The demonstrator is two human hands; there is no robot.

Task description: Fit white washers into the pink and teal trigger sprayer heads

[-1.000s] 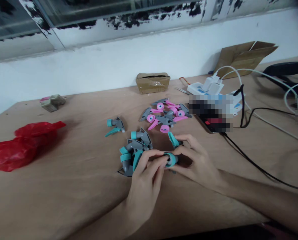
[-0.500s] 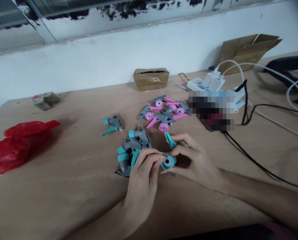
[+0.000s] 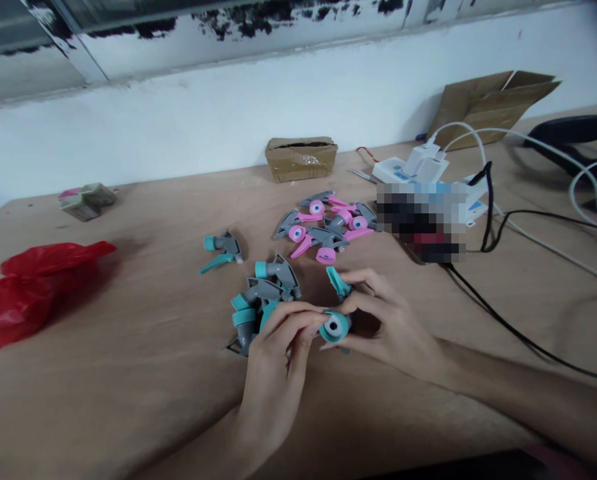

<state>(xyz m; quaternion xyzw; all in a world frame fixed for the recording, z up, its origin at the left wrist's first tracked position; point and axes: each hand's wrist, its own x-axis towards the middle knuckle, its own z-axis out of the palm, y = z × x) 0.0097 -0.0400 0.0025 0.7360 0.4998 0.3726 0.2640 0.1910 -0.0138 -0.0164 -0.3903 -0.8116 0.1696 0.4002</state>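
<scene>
A grey-and-teal trigger spray head (image 3: 340, 333) is held above the table's near side, its round teal collar facing me with a dark hole in the middle. My right hand (image 3: 391, 327) is closed around its body from the right. On the left, my left hand (image 3: 281, 353) has its thumb and fingers pinched at the collar's rim. Beyond and beside my left hand lies a pile of teal-and-grey spray heads (image 3: 265, 290), partly hidden by it. One more teal spray head (image 3: 224, 251) lies apart, farther back. Pink-and-grey spray heads (image 3: 325, 237) are heaped behind my hands.
A red plastic bag (image 3: 43, 287) lies at the left, with small blocks (image 3: 88, 201) behind it. An open cardboard box (image 3: 302, 160) stands by the wall. At the right are a power strip (image 3: 393, 170), cables, a pixelated dark object (image 3: 421, 223) and a larger carton (image 3: 488, 110).
My left hand has shifted slightly left and its fingers have moved along the collar's rim. More of the collar's inside shows. My right hand keeps its grip.
</scene>
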